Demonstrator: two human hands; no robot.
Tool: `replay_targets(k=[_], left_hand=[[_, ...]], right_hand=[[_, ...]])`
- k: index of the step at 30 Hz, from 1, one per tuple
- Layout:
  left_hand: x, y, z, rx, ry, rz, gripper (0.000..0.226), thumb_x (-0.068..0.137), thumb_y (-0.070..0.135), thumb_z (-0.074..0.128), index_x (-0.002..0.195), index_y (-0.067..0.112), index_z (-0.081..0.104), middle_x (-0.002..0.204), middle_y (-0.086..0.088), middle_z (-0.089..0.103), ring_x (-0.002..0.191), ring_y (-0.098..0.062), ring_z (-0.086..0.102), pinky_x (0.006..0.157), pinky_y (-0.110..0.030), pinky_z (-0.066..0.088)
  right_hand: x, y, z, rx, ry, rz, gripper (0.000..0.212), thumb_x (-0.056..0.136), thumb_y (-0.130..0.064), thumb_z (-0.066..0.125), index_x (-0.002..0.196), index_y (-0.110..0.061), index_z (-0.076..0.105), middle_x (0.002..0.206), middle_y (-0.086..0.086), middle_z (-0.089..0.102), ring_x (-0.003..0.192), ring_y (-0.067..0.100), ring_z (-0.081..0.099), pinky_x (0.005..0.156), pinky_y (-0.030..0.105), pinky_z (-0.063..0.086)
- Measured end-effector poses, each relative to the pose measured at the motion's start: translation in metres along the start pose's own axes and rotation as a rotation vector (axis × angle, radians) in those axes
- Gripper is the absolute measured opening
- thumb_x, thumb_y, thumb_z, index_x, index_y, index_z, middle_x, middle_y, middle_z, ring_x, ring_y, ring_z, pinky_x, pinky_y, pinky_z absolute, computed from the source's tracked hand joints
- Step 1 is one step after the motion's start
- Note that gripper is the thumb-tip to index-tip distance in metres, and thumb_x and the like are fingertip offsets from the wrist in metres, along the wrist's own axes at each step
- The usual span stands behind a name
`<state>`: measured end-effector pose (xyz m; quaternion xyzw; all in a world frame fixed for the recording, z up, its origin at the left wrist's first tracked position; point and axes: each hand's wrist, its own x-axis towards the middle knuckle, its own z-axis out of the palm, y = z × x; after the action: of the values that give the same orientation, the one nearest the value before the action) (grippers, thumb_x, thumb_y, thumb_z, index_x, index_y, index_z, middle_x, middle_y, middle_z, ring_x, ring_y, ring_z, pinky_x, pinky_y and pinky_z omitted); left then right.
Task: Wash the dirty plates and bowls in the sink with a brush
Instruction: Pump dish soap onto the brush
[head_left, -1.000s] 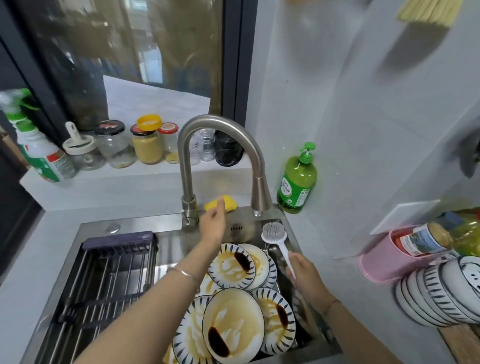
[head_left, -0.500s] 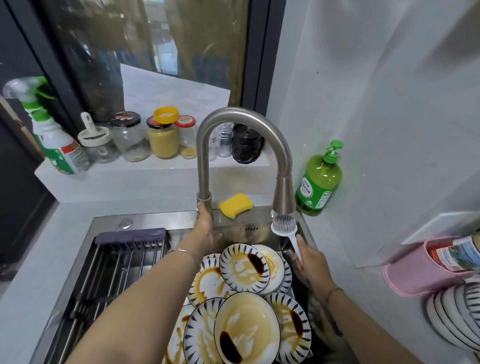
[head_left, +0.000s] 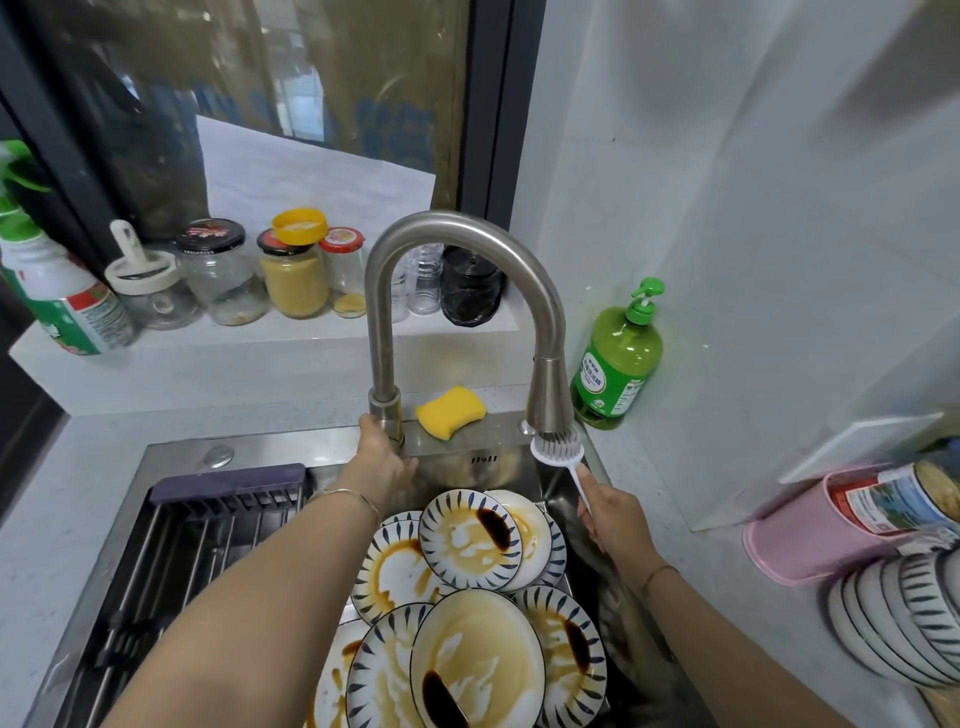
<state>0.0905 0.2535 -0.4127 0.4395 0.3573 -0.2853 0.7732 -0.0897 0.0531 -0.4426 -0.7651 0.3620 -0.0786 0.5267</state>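
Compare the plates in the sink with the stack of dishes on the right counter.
The sink plates are smeared with brown sauce; the counter stack shows no stains. The sink plates lie face up, loosely overlapped; the counter stack is nested tight, leaning on edge. The sink plates sit in the sink; the counter stack sits beside a pink tub. Both are white with dark striped rims.

1 brush (head_left: 555, 453), 1 sponge (head_left: 450, 413), 1 faucet (head_left: 457, 228).

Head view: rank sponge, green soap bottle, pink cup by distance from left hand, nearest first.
1. Yellow sponge, just right of the left hand.
2. Green soap bottle, back right corner.
3. Pink cup, far right on the counter.
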Motion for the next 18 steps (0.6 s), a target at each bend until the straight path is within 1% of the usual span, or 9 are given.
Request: replay_targets(k=[3,4,6,7,8,9,10,12,18], left_hand=[[0.009,0.000,-0.005,-0.033,-0.013,-0.009,0.030,0.089,0.043,0.044,0.076,0.018,0.055,0.084,0.001,0.060,0.068,-0.014,0.056,0.059,-0.025,0.043],[0.013,-0.002,-0.006,-0.056,-0.013,-0.013,0.032,0.089,0.041,0.044,0.070,0.016,0.049,0.074,0.001,0.055,0.060,-0.015,0.051,0.053,-0.024,0.040],[0.019,-0.006,-0.008,-0.076,-0.034,-0.004,0.029,0.089,0.040,0.041,0.072,0.018,0.049,0.073,0.004,0.052,0.059,-0.012,0.051,0.048,-0.019,0.041],[0.021,-0.009,-0.010,-0.061,-0.053,0.006,0.027,0.090,0.041,0.040,0.081,0.021,0.055,0.081,0.008,0.056,0.069,-0.010,0.058,0.051,-0.015,0.045],[0.019,-0.012,-0.011,-0.052,-0.068,0.015,0.030,0.091,0.041,0.038,0.100,0.025,0.062,0.099,0.012,0.060,0.091,-0.007,0.063,0.065,-0.013,0.051],[0.020,-0.014,-0.013,-0.031,-0.074,0.016,0.043,0.092,0.042,0.038,0.126,0.024,0.057,0.124,0.011,0.056,0.120,-0.008,0.056,0.087,-0.014,0.046],[0.021,-0.016,-0.016,-0.009,-0.080,0.017,0.056,0.092,0.044,0.038,0.143,0.021,0.044,0.144,0.004,0.046,0.137,-0.012,0.040,0.103,-0.018,0.037],[0.023,-0.017,-0.020,0.060,-0.093,0.033,0.064,0.094,0.049,0.037,0.150,0.018,0.033,0.154,-0.008,0.034,0.143,-0.018,0.031,0.109,-0.025,0.032],[0.021,-0.021,-0.019,0.128,-0.034,0.062,0.073,0.096,0.061,0.033,0.148,0.009,0.033,0.151,-0.014,0.037,0.137,-0.024,0.040,0.105,-0.032,0.037]], right_hand=[[-0.002,0.005,-0.002,0.003,-0.004,-0.015,0.053,0.095,-0.046,0.048,0.058,-0.008,0.052,0.049,0.000,0.044,0.047,0.011,0.040,0.048,0.019,0.036],[-0.003,0.006,-0.002,0.012,-0.005,-0.020,0.053,0.095,-0.045,0.049,0.058,-0.008,0.053,0.048,-0.001,0.044,0.046,0.010,0.040,0.048,0.019,0.035],[-0.002,0.009,-0.003,0.023,-0.009,-0.035,0.052,0.094,-0.044,0.051,0.058,-0.008,0.053,0.046,-0.004,0.044,0.046,0.011,0.040,0.049,0.019,0.035],[-0.002,0.011,-0.002,0.022,-0.010,-0.043,0.052,0.094,-0.044,0.051,0.057,-0.008,0.053,0.045,-0.004,0.043,0.047,0.011,0.041,0.050,0.020,0.036],[-0.001,0.012,-0.002,0.017,-0.009,-0.052,0.052,0.094,-0.045,0.052,0.056,-0.009,0.052,0.045,-0.005,0.043,0.048,0.012,0.041,0.052,0.022,0.037],[0.000,0.013,-0.002,0.007,-0.007,-0.061,0.053,0.093,-0.045,0.052,0.055,-0.010,0.052,0.046,-0.004,0.044,0.050,0.013,0.042,0.054,0.023,0.039],[0.002,0.014,-0.001,-0.009,-0.005,-0.075,0.053,0.093,-0.046,0.052,0.055,-0.010,0.052,0.047,-0.003,0.044,0.052,0.014,0.043,0.057,0.025,0.040],[0.005,0.016,0.001,-0.068,-0.002,-0.109,0.054,0.093,-0.049,0.050,0.055,-0.011,0.053,0.049,-0.002,0.045,0.054,0.015,0.045,0.060,0.028,0.042],[0.016,0.012,0.009,-0.178,0.027,-0.161,0.057,0.090,-0.059,0.043,0.056,-0.015,0.054,0.048,-0.004,0.045,0.052,0.014,0.044,0.058,0.029,0.040]])
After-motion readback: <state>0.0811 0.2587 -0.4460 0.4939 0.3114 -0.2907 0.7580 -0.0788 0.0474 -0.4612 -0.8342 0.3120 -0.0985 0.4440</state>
